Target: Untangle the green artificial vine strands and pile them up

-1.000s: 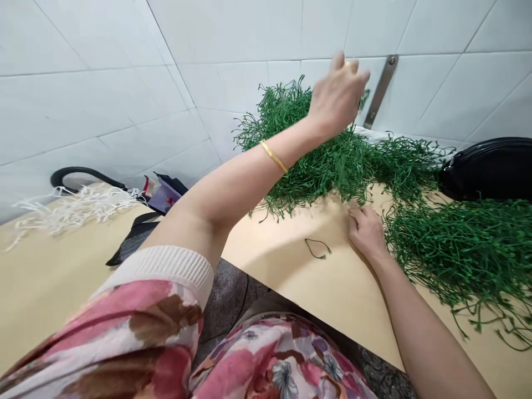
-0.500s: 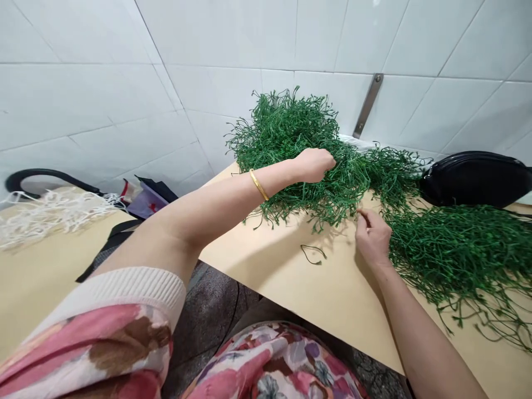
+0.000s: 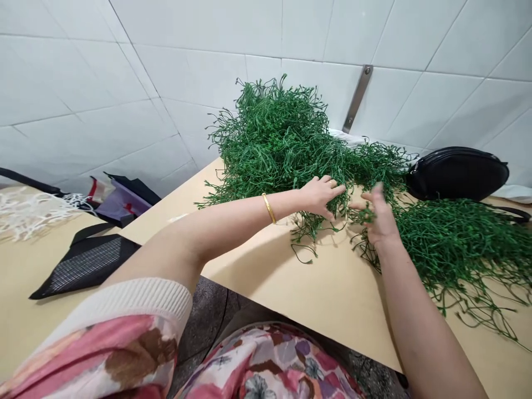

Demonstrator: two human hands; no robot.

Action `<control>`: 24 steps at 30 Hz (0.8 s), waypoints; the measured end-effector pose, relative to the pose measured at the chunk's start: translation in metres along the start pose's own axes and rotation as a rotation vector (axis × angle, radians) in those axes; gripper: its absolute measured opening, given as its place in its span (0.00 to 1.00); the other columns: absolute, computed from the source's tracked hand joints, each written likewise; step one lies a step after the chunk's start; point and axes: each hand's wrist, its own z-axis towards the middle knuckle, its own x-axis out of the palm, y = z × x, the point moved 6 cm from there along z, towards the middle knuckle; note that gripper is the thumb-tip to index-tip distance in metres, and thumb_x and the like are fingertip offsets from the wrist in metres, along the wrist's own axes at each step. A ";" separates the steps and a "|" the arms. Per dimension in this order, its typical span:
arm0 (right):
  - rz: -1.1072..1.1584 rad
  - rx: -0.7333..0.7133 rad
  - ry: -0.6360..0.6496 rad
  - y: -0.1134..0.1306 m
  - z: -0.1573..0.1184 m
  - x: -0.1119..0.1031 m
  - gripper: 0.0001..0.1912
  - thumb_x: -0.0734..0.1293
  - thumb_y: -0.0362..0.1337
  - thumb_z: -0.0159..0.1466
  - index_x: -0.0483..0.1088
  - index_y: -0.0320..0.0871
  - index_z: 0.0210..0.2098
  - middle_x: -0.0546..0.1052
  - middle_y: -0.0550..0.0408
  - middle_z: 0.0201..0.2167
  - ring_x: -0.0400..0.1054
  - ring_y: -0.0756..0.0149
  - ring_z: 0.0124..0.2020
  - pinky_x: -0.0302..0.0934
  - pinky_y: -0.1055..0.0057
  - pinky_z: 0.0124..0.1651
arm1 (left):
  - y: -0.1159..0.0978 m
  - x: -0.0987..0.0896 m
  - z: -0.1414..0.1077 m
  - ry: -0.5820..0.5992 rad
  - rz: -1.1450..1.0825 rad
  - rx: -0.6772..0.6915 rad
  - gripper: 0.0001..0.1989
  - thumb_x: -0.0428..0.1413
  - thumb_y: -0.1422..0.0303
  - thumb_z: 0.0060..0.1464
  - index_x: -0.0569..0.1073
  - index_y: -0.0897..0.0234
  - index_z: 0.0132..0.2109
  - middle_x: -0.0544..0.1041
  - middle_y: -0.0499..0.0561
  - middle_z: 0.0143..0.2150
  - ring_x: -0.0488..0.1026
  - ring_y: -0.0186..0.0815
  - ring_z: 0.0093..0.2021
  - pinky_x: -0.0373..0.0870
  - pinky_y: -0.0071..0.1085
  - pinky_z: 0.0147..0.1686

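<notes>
A large heap of thin green looped strands (image 3: 274,138) lies against the wall on the beige table (image 3: 299,293). My left hand (image 3: 322,197), with a gold bangle at the wrist, rests at the heap's front edge, palm down, fingers spread. To its right, my right hand (image 3: 380,216) is open, thumb up, with a few green strands against its fingers and palm. Between and below the hands, some loose strands (image 3: 305,252) lie on the table. A second, flatter pile of green strands (image 3: 465,244) spreads to the right of my right hand.
A black bag (image 3: 459,173) stands at the back right by the tiled wall. A metal bracket (image 3: 358,98) is fixed to the wall. On the left are white strands (image 3: 37,213), a purple and black bag (image 3: 124,197) and a black mesh item (image 3: 87,266).
My left hand has come down toward me and opened from a fist. The right hand has risen slightly and its fingers have spread. The view has shifted a little, showing more of the mesh item.
</notes>
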 end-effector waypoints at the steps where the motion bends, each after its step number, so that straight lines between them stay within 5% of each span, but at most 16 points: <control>1: -0.072 0.005 0.027 -0.002 -0.001 0.005 0.27 0.67 0.59 0.48 0.66 0.43 0.35 0.71 0.57 0.21 0.64 0.67 0.22 0.57 0.71 0.25 | -0.001 0.006 0.002 0.009 0.009 -0.017 0.48 0.58 0.49 0.44 0.50 0.66 0.66 0.63 0.65 0.60 0.55 0.52 0.59 0.57 0.44 0.53; 4: -0.194 0.032 0.146 -0.010 -0.007 0.020 0.22 0.74 0.45 0.39 0.66 0.43 0.30 0.68 0.62 0.16 0.61 0.68 0.20 0.54 0.71 0.23 | 0.008 0.020 0.003 -0.006 0.065 -0.077 0.49 0.60 0.59 0.45 0.43 0.68 0.68 0.68 0.64 0.56 0.58 0.51 0.57 0.55 0.46 0.54; 8: -0.191 0.016 0.227 -0.005 -0.019 0.017 0.12 0.70 0.41 0.41 0.66 0.42 0.21 0.66 0.62 0.15 0.57 0.73 0.18 0.50 0.73 0.22 | 0.029 0.031 0.001 -0.058 0.134 -0.114 0.31 0.54 0.65 0.51 0.59 0.69 0.61 0.71 0.63 0.52 0.61 0.50 0.54 0.56 0.45 0.51; 11: -0.207 -0.089 0.183 0.022 -0.031 -0.003 0.08 0.68 0.40 0.44 0.67 0.42 0.20 0.64 0.62 0.15 0.54 0.74 0.19 0.48 0.74 0.23 | 0.039 0.032 0.003 -0.098 0.153 -0.098 0.21 0.50 0.69 0.53 0.66 0.69 0.54 0.71 0.64 0.51 0.61 0.50 0.53 0.58 0.45 0.48; 17: 0.059 -0.183 -0.109 0.089 -0.074 -0.059 0.06 0.70 0.34 0.45 0.68 0.43 0.23 0.62 0.61 0.17 0.53 0.75 0.19 0.47 0.72 0.23 | 0.060 0.032 0.018 -0.049 0.133 -0.177 0.19 0.47 0.72 0.53 0.68 0.65 0.52 0.71 0.61 0.52 0.61 0.48 0.53 0.57 0.45 0.49; 24: 0.170 -0.353 -0.062 0.130 -0.106 -0.084 0.13 0.68 0.33 0.50 0.57 0.45 0.18 0.55 0.61 0.19 0.53 0.74 0.21 0.54 0.63 0.30 | 0.061 0.032 0.037 0.007 0.108 -0.258 0.26 0.53 0.64 0.51 0.65 0.67 0.57 0.69 0.64 0.53 0.59 0.53 0.55 0.56 0.48 0.53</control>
